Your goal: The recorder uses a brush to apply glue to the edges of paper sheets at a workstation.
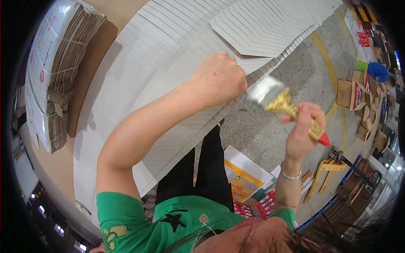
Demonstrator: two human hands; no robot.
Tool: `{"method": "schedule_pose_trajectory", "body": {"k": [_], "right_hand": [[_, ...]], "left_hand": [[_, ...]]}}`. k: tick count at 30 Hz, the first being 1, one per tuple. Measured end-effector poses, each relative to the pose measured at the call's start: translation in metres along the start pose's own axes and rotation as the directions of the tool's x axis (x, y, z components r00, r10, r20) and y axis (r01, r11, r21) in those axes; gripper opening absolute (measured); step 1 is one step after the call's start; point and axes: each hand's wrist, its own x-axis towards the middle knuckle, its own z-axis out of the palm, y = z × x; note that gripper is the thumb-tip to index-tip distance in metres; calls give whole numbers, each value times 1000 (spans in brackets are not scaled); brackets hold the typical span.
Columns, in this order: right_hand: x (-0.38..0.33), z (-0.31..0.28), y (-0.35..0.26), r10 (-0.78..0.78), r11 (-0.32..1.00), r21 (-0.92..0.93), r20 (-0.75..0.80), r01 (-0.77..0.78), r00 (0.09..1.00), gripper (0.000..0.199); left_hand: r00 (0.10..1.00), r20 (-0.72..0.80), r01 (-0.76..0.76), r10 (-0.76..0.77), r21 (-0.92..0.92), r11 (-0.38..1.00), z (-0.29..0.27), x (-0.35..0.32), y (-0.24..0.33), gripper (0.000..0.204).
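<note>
Overlapping white sheets, fanned out in narrow staggered strips, spread across the brown work table. My left hand is closed in a fist on these sheets near their right edge; its fingers curl under, so what they may pinch is hidden. My right hand is wrapped round the handle of a wide flat paintbrush with pale bristles, a gold-patterned handle and a red tip. The brush is in the air beyond the table's edge, its bristles blurred and pointing toward my left hand. A further fanned stack of white sheets lies at the far side.
A strapped bundle of flat cardboard in white wrapping stands on the table at the left. On the floor lie a yellow-and-white carton, red packs and a pallet jack. Open boxes and a person in blue are far right.
</note>
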Motion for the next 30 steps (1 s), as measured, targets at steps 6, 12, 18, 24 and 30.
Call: {"method": "schedule_pose_trajectory", "body": {"k": [6, 12, 18, 24, 30], "right_hand": [[-16, -9, -4, 58, 997, 51, 30, -59, 998, 8], [-16, 6, -14, 62, 993, 106, -52, -56, 997, 5], [-50, 13, -9, 50, 999, -14, 167, -48, 985, 4], [-58, 17, -8, 31, 991, -137, 228, 1, 973, 3], [-60, 20, -14, 60, 998, -12, 104, -59, 993, 3]], "left_hand": [[983, -166, 117, -78, 239, 964, 11, -31, 16, 25], [999, -44, 12, 0, 266, 964, 8, -59, 14, 27], [997, 78, 1, 3, -45, 999, -7, -52, 6, 22], [999, -3, -49, 49, -38, 998, -3, -55, 5, 22], [999, 38, 1, -1, -12, 1000, -4, -54, 12, 21]]}}
